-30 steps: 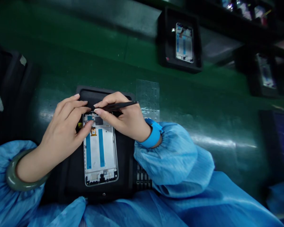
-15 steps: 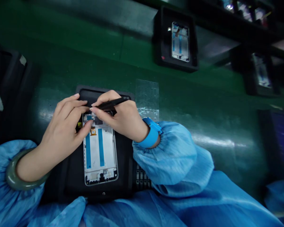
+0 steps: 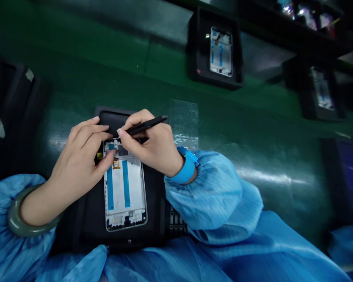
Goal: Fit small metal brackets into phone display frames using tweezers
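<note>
A silver phone frame (image 3: 135,184) with two blue strips and a small orange flex connector lies in a black tray (image 3: 155,188). Around its top left corner, my left hand (image 3: 82,150) is closed, the thumb on the inner face and the index finger at the top edge. My right hand (image 3: 151,143) pinches a slim black pen-like tool (image 3: 145,125) just above the frame's top edge. The tool slants, its rear end pointing up to the right. Fingers hide its tip, so I cannot tell whether it touches the frame.
A clear plastic sheet (image 3: 184,117) lies on the green bench (image 3: 120,82) beyond my right hand. Black trays (image 3: 216,80) (image 3: 322,111) with similar phone frames stand farther off. Dark trays (image 3: 14,90) are at the left. Small metal parts (image 3: 176,221) sit beside my tray.
My right hand has shifted slightly right with the tool, drawing its fingertips a little away from my left fingers. My left hand and the phone frame are nearly still.
</note>
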The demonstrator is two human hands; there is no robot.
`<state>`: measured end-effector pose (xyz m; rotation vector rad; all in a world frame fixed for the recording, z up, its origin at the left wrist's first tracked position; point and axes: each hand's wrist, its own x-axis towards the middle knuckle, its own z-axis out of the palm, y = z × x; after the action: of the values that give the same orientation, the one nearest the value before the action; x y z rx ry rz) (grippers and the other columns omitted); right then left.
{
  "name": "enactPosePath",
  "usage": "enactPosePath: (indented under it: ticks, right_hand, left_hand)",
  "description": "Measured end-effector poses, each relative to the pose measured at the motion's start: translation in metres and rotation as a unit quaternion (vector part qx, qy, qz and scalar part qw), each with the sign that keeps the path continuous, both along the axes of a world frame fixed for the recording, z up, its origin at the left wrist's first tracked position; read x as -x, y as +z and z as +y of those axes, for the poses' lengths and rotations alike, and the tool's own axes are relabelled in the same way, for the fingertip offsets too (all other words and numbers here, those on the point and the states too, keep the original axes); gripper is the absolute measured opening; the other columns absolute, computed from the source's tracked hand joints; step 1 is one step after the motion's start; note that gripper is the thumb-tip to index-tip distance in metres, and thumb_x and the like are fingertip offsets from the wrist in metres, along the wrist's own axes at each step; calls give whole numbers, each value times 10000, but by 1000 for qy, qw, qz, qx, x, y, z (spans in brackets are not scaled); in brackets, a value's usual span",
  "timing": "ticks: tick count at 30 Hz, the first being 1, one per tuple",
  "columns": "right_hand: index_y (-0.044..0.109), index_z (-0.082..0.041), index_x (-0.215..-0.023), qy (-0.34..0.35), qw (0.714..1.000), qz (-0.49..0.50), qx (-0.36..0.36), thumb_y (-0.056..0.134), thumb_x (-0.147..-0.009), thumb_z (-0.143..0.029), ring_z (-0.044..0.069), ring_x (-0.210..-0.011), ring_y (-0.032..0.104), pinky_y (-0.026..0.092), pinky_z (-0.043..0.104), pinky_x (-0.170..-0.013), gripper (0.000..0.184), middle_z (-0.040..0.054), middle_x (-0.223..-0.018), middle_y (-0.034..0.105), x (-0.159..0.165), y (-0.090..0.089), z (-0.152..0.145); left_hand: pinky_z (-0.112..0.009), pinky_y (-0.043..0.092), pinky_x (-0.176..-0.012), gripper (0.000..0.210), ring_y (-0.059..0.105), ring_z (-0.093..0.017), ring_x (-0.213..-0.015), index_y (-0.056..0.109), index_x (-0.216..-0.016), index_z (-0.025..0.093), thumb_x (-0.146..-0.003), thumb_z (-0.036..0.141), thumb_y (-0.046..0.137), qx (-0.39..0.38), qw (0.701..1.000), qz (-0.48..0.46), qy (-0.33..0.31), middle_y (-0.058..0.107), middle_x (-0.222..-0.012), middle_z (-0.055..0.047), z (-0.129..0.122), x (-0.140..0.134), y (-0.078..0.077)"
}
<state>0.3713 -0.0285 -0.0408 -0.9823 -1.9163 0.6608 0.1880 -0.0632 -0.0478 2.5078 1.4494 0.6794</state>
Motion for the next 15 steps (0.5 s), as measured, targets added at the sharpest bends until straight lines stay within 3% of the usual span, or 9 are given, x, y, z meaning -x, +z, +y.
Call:
enactPosePath:
  ticks: [10, 15]
  right_hand:
    - [527, -185, -842, 17, 990, -82, -115, 542, -831, -145, 99, -739, 606, 497, 221, -678, 44, -10, -806, 629, 2, -4, -4]
    - [518, -185, -832, -2, 995, -52, -80, 558, -832, -165, 86, -709, 602, 496, 201, -650, 44, -16, -798, 612, 1, -3, -1]
  left_hand:
    - [-516, 370, -1050, 235, 413, -295, -1274, 532, -1061, 208, -833, 260, 536, -3, 1000, 1, 2, 576, -1139, -95, 0, 1, -2]
    - [-502, 372, -1053, 239, 410, -288, -1274, 537, -1065, 190, -835, 251, 532, 7, 1000, 2, 3, 575, -1145, -102, 0, 1, -2]
